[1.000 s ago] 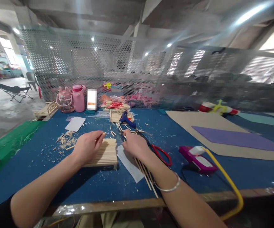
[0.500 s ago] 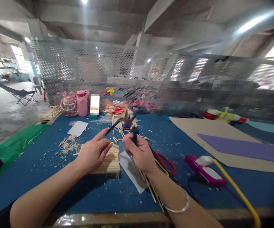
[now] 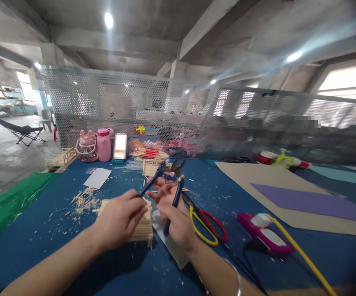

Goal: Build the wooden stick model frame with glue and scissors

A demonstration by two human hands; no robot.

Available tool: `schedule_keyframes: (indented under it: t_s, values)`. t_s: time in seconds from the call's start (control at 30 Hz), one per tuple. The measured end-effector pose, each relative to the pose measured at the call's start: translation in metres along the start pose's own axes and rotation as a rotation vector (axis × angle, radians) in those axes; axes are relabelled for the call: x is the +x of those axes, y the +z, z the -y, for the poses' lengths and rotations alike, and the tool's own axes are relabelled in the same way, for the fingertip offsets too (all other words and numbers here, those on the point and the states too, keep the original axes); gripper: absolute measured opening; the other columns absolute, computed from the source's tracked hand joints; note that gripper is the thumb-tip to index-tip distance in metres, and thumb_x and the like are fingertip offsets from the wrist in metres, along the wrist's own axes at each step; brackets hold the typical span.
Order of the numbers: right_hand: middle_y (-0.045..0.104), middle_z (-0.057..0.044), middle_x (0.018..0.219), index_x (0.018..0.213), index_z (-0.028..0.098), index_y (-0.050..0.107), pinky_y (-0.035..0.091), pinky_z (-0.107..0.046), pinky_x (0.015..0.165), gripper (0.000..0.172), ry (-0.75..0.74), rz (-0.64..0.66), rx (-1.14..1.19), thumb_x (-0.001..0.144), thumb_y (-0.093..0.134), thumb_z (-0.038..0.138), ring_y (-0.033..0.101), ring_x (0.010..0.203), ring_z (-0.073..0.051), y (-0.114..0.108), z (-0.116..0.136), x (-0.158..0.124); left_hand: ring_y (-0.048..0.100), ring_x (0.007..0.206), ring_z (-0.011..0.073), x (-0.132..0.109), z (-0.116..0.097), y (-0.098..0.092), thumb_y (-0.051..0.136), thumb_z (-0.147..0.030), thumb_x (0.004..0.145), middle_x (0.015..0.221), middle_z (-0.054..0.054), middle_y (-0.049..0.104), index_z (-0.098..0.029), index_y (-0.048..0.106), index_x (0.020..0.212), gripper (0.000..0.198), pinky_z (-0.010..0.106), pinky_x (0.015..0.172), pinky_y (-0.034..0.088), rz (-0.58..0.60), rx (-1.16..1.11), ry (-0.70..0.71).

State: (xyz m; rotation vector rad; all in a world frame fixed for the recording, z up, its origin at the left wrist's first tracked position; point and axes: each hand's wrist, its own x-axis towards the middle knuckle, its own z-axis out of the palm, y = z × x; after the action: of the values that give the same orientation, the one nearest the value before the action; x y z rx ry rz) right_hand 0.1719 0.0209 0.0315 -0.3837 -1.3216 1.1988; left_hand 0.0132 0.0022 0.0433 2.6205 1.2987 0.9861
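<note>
A pair of blue-handled pliers is spread wide between my hands, jaws pointing up and away. My left hand is closed round the end of one handle. The other handle lies across my right hand, held under the thumb, with the fingers partly bent behind it. Beneath my left hand lies a flat panel of thin wooden sticks, partly covered by it. A white paper strip is under my right hand. Beside it is a tool with red and yellow loop handles.
Wood scraps and a white card lie at left. Pink bottles and bundled sticks stand before a perforated screen. At right are a purple sheet and a magenta device with a yellow cable.
The pliers' handles have swung further round, and the right handle now lies along my right palm. My right fingers have loosened and spread. The camera view has tilted up a little.
</note>
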Motion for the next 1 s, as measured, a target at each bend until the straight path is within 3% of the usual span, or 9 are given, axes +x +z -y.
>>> schedule_keyframes:
  t_s: [0.1,0.2,0.33,0.47,0.53,0.63,0.83,1.0]
  values:
    - [0.056,-0.003,0.113,0.108,0.028,0.044,0.040,-0.040,0.096,0.059,0.154,0.155,0.126,0.054,0.049,0.006,0.052,0.111,-0.020,0.002,0.005,0.004,0.054,0.063,0.0136,-0.003,-0.008,0.010,0.033,-0.027,0.089,0.074,0.003,0.053,-0.019,0.055,0.073,0.028,0.024,0.056,0.041,0.059,0.031,0.038]
    - [0.058,-0.004,0.107,0.108,0.026,0.046,0.043,-0.042,0.092,0.061,0.220,0.211,0.086,0.050,0.047,0.006,0.056,0.105,-0.022,0.001,0.013,0.006,0.057,0.067,0.0150,-0.005,-0.010,0.015,0.033,-0.026,0.088,0.081,0.005,0.058,-0.019,0.055,0.074,0.027,0.025,0.057,0.043,0.078,0.039,0.062]
    - [0.057,-0.003,0.102,0.108,0.027,0.047,0.042,-0.041,0.094,0.057,0.038,0.094,-0.093,0.055,0.047,0.007,0.056,0.099,-0.020,-0.013,0.018,0.009,0.061,0.080,0.0146,-0.005,-0.003,0.013,0.033,-0.023,0.089,0.104,0.007,0.060,-0.019,0.056,0.084,0.023,0.024,0.066,0.045,-0.049,-0.007,0.079]
    - [0.055,-0.004,0.104,0.115,0.025,0.045,0.032,-0.044,0.102,0.059,-0.152,0.011,-0.597,0.059,0.044,0.006,0.052,0.104,-0.019,-0.031,0.014,0.014,0.058,0.068,0.0127,-0.004,0.007,0.010,0.034,-0.026,0.090,0.077,0.003,0.062,-0.019,0.057,0.087,0.024,0.022,0.061,0.043,-0.226,-0.010,-0.039]
    - [0.052,-0.007,0.114,0.123,0.023,0.041,0.029,-0.044,0.104,0.067,-0.161,0.087,-0.835,0.059,0.042,0.003,0.047,0.112,-0.021,-0.034,0.011,0.015,0.056,0.062,0.0117,-0.004,0.011,0.010,0.036,-0.029,0.090,0.068,0.001,0.061,-0.019,0.057,0.086,0.024,0.021,0.058,0.041,-0.268,-0.026,-0.102]
    - [0.044,-0.009,0.128,0.130,0.021,0.035,0.028,-0.044,0.105,0.076,-0.174,0.221,-1.012,0.057,0.041,0.002,0.038,0.122,-0.023,-0.032,0.006,0.014,0.055,0.059,0.0106,-0.002,0.014,0.009,0.037,-0.031,0.089,0.064,-0.001,0.060,-0.019,0.058,0.085,0.024,0.020,0.056,0.040,-0.293,-0.079,-0.158]
    - [0.042,-0.010,0.130,0.133,0.021,0.032,0.026,-0.047,0.106,0.080,-0.133,0.325,-1.119,0.056,0.041,0.004,0.035,0.124,-0.024,-0.027,0.000,0.012,0.051,0.052,0.0089,0.000,0.014,0.007,0.038,-0.032,0.089,0.059,-0.002,0.057,-0.018,0.059,0.083,0.026,0.019,0.053,0.038,-0.347,-0.174,-0.185]
    - [0.039,-0.011,0.133,0.135,0.021,0.029,0.023,-0.049,0.106,0.081,-0.137,0.364,-1.155,0.056,0.042,0.004,0.032,0.126,-0.025,-0.028,0.000,0.011,0.051,0.052,0.0090,0.001,0.013,0.006,0.039,-0.030,0.088,0.058,-0.002,0.058,-0.017,0.058,0.072,0.028,0.019,0.053,0.038,-0.318,-0.184,-0.183]
